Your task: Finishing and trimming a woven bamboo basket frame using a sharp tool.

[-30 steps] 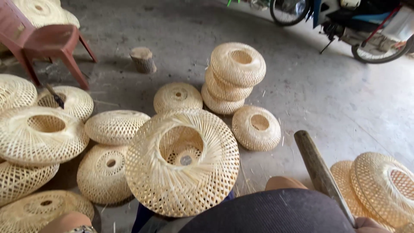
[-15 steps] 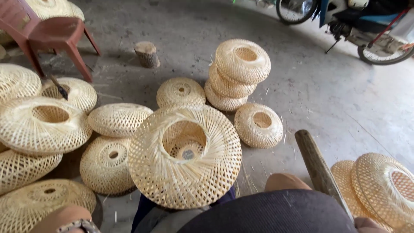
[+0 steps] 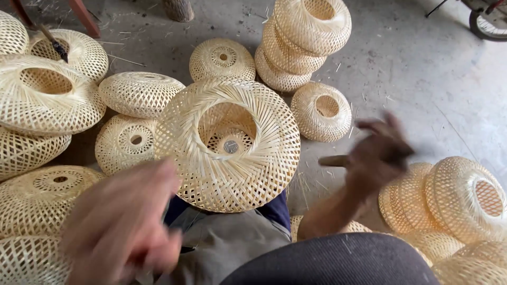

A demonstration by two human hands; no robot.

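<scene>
A large woven bamboo shade with a round opening rests on my lap, against my knees. My left hand is blurred in the lower left, fingers apart and empty, just beside the shade's near rim. To the right of the shade, my right hand is also blurred. It looks closed on a wooden stick, whose end pokes out to the left; two fingers stick up.
Several smaller woven shades lie on the concrete floor: a stack at the back, one beside it, more at left and right. A chair leg, a log stump and a wheel are at the far edge.
Both hands have come up into view, left in front of the shade and right onto the stick. The view has tilted down and closer to the shade.
</scene>
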